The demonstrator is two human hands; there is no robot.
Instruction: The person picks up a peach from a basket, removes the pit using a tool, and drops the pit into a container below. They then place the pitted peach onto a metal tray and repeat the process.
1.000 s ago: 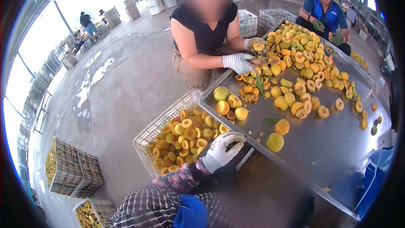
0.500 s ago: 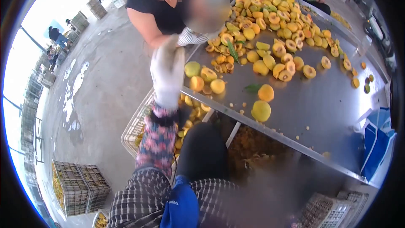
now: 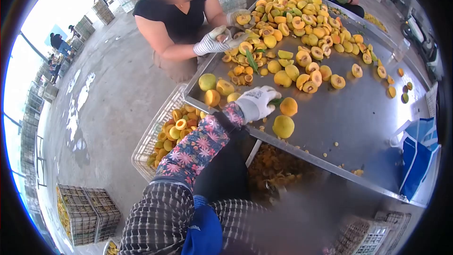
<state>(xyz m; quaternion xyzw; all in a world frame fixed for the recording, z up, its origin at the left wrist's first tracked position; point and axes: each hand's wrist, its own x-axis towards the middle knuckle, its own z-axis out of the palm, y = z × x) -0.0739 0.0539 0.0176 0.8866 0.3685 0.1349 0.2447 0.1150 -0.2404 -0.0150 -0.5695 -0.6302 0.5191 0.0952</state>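
Fruit lies partly hidden behind the gloved left hand.

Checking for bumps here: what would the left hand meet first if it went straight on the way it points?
Likely the green leaf by the left hand on the metal table, though the hand's height is unclear, so it might pass over.

Left hand: white glove, dark print across its back
Wrist: black band
Forearm: dark sleeve with pink flowers
Upper arm: dark cloth with a pale check
Front: bright blue fabric, small pale mark
Leg: apparently plain black trousers, though dimly lit
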